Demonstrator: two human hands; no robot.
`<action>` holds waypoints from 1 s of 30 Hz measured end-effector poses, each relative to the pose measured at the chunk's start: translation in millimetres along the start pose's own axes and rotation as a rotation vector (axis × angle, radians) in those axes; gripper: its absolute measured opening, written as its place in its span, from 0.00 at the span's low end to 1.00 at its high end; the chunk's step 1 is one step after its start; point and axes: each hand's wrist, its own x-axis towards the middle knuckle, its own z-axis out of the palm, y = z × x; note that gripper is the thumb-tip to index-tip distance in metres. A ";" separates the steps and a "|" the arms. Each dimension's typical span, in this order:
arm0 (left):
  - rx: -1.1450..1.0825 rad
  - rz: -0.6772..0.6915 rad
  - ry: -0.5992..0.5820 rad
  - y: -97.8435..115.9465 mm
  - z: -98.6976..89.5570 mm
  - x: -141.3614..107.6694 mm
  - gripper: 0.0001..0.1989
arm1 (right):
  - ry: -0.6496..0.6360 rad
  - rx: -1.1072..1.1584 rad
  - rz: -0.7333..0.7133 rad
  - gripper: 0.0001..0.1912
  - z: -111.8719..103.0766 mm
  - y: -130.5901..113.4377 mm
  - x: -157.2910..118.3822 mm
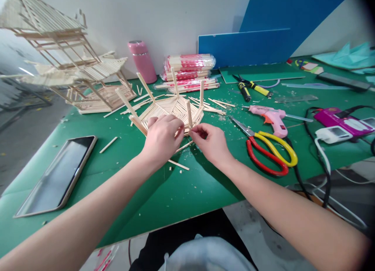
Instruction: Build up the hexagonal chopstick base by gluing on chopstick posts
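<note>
A many-sided base of pale wooden sticks [164,108] lies on the green table, with several stick posts standing up along its rim. My left hand [164,133] is over its near edge, fingers curled downward; what they pinch is hidden behind the hand. My right hand [210,141] is at the near right corner, thumb and forefinger pinched together by the foot of an upright post [189,112]. Whatever is between those fingertips is too small to make out. Beneath the hands, a loose stick [178,165] lies on the table.
Scissors [263,149] and a pink glue gun [271,117] lie to the right, near cables and a purple power strip [342,121]. A phone [58,175] is at left. Behind stand a stick pagoda model [73,75], a pink bottle [143,63] and wrapped stick bundles [190,63]. Pliers [244,91] lie beyond.
</note>
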 end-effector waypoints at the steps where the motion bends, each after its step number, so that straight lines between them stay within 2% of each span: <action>1: -0.003 -0.001 0.001 -0.3 0.1 0.0 0.09 | 0.002 -0.006 -0.003 0.06 0.4 0.6 -0.1; 18: 0.010 -0.012 0.022 -1.3 1.6 -0.1 0.08 | 0.054 -0.089 0.011 0.06 4.3 -1.3 1.2; 30: 0.051 -0.031 -0.043 1.6 0.2 3.7 0.06 | 0.078 -0.082 -0.008 0.05 6.9 3.9 4.0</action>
